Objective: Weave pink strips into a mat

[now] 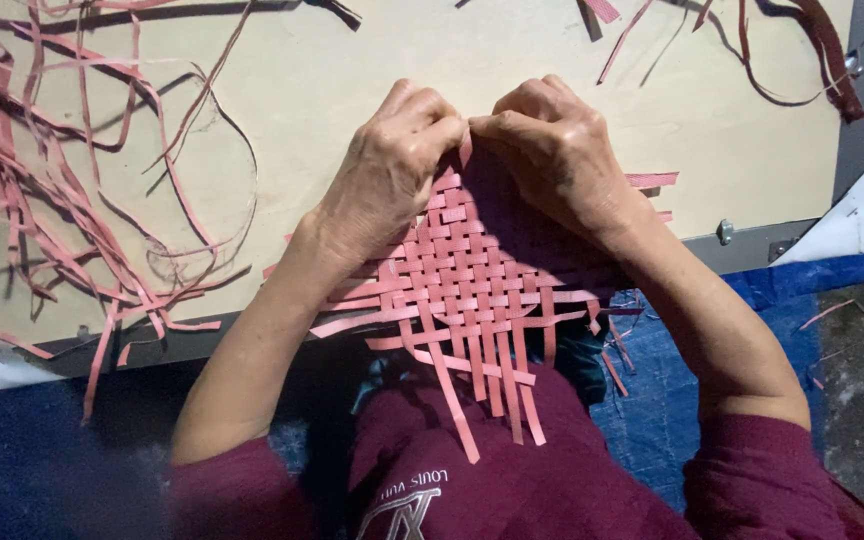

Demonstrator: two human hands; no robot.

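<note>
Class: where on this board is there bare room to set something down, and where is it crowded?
Bare board lies above the hands, and right of the right hand toward the grey edge. The left side is crowded with loose strips; the woven mat fills the near middle.

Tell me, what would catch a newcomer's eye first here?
Probably the pink woven mat in the middle, a checkered lattice of flat strips with loose ends trailing toward the person. The left hand and right hand pinch its far edge together. A tangle of loose pink strips sprawls over the pale board at left.
</note>
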